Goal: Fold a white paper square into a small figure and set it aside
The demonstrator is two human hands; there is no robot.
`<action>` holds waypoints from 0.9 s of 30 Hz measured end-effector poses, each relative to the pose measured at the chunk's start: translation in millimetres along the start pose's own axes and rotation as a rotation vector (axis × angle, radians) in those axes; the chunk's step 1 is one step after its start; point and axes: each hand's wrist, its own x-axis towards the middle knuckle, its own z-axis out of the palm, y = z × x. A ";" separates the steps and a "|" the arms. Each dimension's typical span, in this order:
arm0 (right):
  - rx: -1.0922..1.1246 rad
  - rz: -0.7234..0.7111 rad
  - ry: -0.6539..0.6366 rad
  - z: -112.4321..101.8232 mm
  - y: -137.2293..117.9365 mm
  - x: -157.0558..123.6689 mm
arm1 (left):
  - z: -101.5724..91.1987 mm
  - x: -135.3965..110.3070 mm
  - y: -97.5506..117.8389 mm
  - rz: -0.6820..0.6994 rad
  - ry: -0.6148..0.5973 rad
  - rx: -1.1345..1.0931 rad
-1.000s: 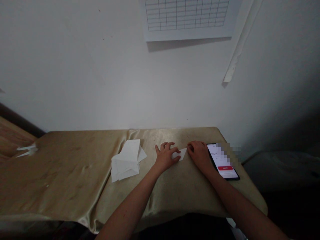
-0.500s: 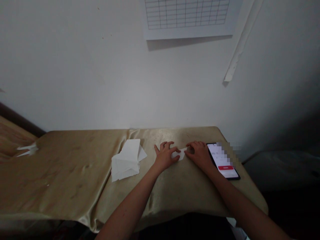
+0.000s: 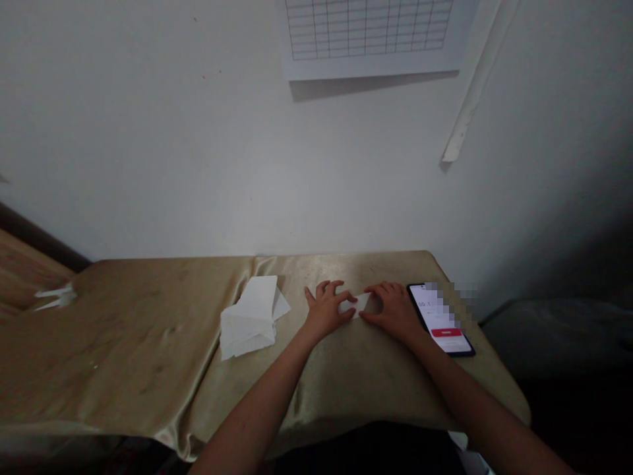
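A small piece of white paper (image 3: 362,303) lies on the cloth-covered table between my hands. My left hand (image 3: 329,310) has its thumb and index finger on the paper's left part, holding it down, while the other fingers are spread. At the right end, my right hand (image 3: 393,309) grips the paper's edges with thumb and index finger set apart, near the upper and lower corners. Fingers hide parts of the paper. Left of my left hand is a loose pile of white paper sheets (image 3: 250,330), some with torn edges.
A phone (image 3: 440,323) with a lit screen lies just right of my right hand. The table bears a shiny gold-brown cloth (image 3: 148,330) with folds, and the wall stands behind it. A printed grid sheet (image 3: 370,33) hangs on the wall.
My right thumb has moved down and left, away from the index finger, so the pinch at the paper's right corner has widened. The left hand has stayed in place.
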 end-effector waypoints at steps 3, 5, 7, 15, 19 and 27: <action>-0.003 -0.008 0.003 1.6 3.0 0.0 | -0.5 0.1 -0.3 0.003 -0.002 -0.001; 0.000 -0.005 0.001 2.7 5.1 0.3 | -0.4 0.0 -0.8 0.006 0.002 0.001; -0.001 0.001 0.000 3.6 6.6 0.7 | 0.1 -0.1 -1.2 0.009 0.005 0.003; -0.050 -0.004 0.032 2.9 3.3 -0.2 | 0.3 0.4 -0.6 0.004 -0.013 0.012; -0.060 0.010 0.053 3.2 2.4 0.7 | -0.6 0.4 0.0 0.006 -0.011 0.012; -0.031 0.100 0.108 9.1 4.5 9.5 | -2.0 0.7 0.1 0.003 -0.018 0.005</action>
